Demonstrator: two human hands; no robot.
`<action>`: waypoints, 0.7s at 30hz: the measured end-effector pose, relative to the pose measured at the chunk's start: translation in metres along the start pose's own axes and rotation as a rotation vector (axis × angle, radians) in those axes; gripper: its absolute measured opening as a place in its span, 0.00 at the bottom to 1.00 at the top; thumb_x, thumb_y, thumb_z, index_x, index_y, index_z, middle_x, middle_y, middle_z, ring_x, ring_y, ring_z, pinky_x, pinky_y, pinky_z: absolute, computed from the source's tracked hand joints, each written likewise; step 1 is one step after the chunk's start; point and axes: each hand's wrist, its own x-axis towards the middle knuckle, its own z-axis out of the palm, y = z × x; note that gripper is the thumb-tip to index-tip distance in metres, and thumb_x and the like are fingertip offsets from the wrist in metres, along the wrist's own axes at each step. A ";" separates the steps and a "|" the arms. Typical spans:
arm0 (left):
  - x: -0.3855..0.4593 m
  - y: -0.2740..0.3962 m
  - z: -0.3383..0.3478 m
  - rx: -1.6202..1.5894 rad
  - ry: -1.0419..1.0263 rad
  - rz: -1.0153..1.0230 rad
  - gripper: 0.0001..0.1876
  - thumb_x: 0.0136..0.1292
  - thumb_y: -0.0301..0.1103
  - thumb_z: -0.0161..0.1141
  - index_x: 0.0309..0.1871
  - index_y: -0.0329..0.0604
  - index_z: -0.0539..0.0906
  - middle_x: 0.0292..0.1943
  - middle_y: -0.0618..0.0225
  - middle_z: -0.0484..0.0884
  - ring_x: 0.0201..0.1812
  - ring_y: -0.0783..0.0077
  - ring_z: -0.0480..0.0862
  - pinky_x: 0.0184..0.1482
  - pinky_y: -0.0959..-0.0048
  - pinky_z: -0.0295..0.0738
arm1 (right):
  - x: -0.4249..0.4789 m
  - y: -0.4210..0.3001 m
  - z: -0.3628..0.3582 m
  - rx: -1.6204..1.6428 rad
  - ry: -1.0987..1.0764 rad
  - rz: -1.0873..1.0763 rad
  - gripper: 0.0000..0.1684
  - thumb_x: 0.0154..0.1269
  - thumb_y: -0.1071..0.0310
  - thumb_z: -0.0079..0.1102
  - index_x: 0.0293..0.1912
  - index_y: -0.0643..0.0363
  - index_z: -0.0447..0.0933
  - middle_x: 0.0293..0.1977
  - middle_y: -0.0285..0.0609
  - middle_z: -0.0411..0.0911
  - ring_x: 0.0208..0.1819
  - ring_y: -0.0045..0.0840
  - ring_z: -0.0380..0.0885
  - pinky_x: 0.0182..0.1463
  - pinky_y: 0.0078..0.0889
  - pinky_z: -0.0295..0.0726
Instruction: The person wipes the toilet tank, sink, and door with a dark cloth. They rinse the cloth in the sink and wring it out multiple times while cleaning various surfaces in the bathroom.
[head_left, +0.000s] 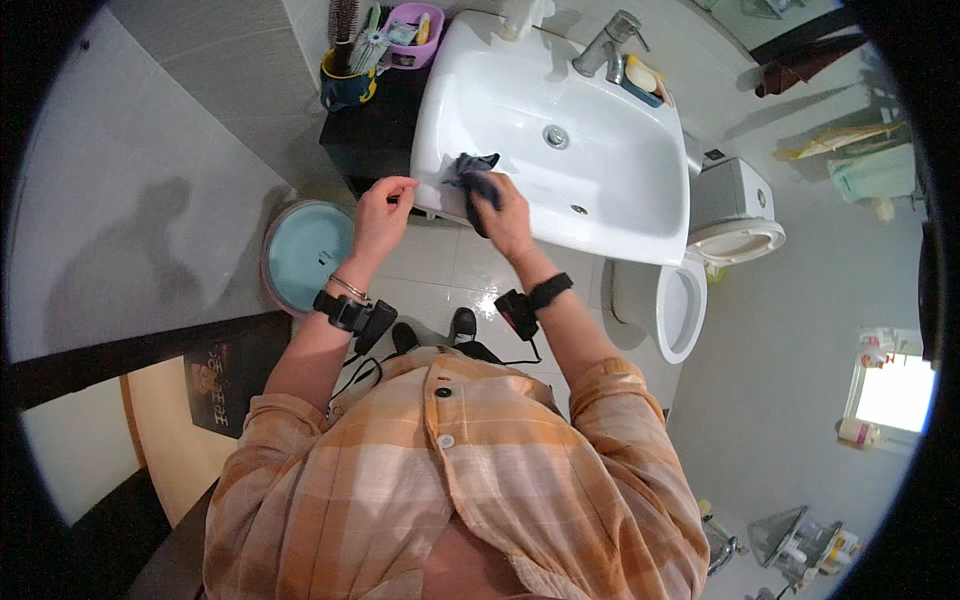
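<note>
A crumpled dark grey cloth (480, 187) is gripped in my right hand (510, 217), at the left front part of a white ceramic washbasin (510, 161). Part of the cloth bunches up past my fingers towards the bowl, and its lower end hangs by the front rim. My left hand (382, 217) is beside the basin's left front corner. Its fingers are curled, with the fingertips close to the rim and nothing visible between them. A metal drain (556, 136) sits in the bowl. Behind it rises a chrome faucet (611, 46).
A dish with soap (643, 79) lies right of the faucet. On the dark counter (382, 116) stand a mug of brushes (349, 86) and a purple basket (414, 37). A blue basin (309, 255) is at lower left, a toilet (682, 307) at right.
</note>
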 end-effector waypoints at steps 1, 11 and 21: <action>0.002 -0.003 0.003 0.040 0.022 0.053 0.09 0.64 0.32 0.55 0.42 0.40 0.82 0.39 0.67 0.81 0.34 0.77 0.78 0.36 0.77 0.72 | 0.000 0.005 -0.007 0.123 -0.014 0.191 0.17 0.57 0.64 0.57 0.45 0.62 0.75 0.36 0.49 0.77 0.38 0.34 0.76 0.47 0.32 0.74; 0.012 0.039 0.030 0.417 0.035 0.161 0.08 0.51 0.35 0.66 0.35 0.50 0.86 0.40 0.66 0.75 0.46 0.61 0.71 0.49 0.66 0.67 | 0.013 0.024 -0.073 1.155 0.074 0.683 0.20 0.65 0.54 0.53 0.45 0.62 0.73 0.37 0.39 0.77 0.40 0.24 0.76 0.46 0.29 0.74; 0.022 0.065 0.046 0.695 -0.028 0.096 0.18 0.42 0.39 0.72 0.39 0.48 0.86 0.39 0.65 0.76 0.46 0.63 0.71 0.50 0.64 0.63 | 0.020 0.011 -0.108 1.356 -0.015 0.643 0.25 0.66 0.53 0.48 0.55 0.60 0.69 0.46 0.44 0.77 0.45 0.36 0.77 0.50 0.45 0.78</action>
